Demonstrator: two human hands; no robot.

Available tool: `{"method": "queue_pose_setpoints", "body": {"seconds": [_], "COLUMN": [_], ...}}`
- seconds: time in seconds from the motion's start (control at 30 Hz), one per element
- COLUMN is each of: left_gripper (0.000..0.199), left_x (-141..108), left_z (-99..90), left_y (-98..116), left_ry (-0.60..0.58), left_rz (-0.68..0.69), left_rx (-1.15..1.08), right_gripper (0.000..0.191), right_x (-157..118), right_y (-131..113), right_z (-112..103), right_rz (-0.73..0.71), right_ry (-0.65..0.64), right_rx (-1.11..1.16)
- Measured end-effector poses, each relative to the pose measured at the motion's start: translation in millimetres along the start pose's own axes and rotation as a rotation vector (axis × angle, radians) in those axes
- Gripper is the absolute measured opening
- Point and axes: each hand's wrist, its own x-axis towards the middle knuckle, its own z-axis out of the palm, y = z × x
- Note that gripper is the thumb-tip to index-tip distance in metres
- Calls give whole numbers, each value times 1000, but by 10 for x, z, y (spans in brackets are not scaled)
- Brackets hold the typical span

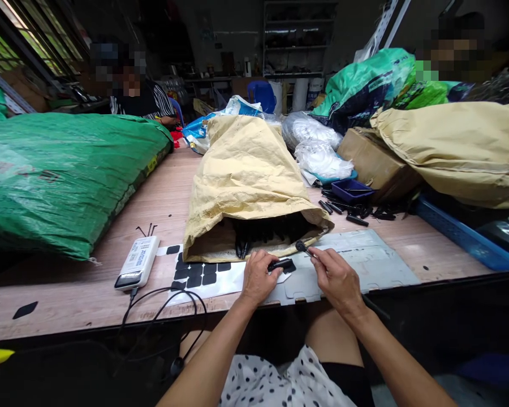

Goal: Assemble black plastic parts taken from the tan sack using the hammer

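Note:
My left hand (258, 277) is closed around a short black tube-like piece (282, 264), just in front of the sack's mouth. My right hand (337, 277) pinches a thin rod with a round black head (300, 246), which points toward the left hand without touching the black piece. Behind both hands lies a tan woven sack (250, 164), its mouth facing me, with many dark pieces (271, 229) inside. Beside my left hand is a white sheet (229, 282) bearing several black rounded-square pads (195, 270). Grey board (356, 263) lies beneath my right hand.
A white device (138, 263) with a black cable sits left, near a large green sack (68, 175). On the right are loose black pieces (356, 220), a small blue tray (352, 191), a cardboard box (377, 158) and a blue basket (458, 234). Two people are beyond the table.

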Motion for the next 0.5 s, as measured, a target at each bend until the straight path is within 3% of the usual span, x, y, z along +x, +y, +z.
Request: {"method": "queue_pose_setpoints", "body": {"seconds": [0.23,0.5], "left_gripper": [15,17], "left_x": [-3,1], "left_z": [0,-32], "left_y": [-2,17], "left_ry": [-4,2], "left_rz": [-17,-29], "left_rx": [2,-29], "right_gripper": [25,23], "right_x": [78,36], "right_y": [515,553], "right_z": [106,210], "right_rz": [-57,-20], "right_ry": [-15,-12], "right_rx": [-223,-264]}}
